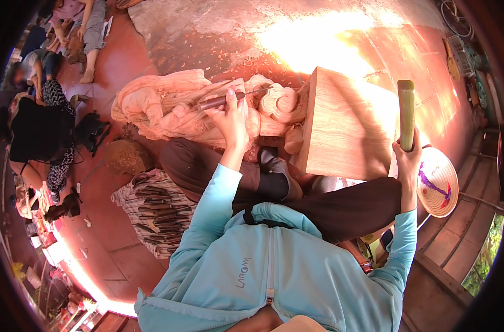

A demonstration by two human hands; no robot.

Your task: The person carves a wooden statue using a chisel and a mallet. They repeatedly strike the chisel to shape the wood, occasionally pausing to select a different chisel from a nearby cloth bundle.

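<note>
A carved wooden statue (pixel 163 105) lies on its side across the floor in front of my legs, its draped figure at the left and a square block base (pixel 346 122) at the right. My left hand (pixel 234 124) is closed on a carving chisel (pixel 214 103) over the middle of the carving. The chisel's brown handle points left and its thin metal blade reaches right, over the scrolled part; whether the tip touches wood is unclear. Out to the right, my right hand (pixel 408 159) grips a greenish club-shaped mallet (pixel 406 113), held upright beside the base.
Several carving tools (pixel 160 213) lie on a striped cloth left of my legs, near a round wood stump (pixel 126 156). A conical hat (pixel 437 182) is at the right, beyond my right forearm. People sit on the tiled floor at the left. Wood chips are scattered beyond the statue.
</note>
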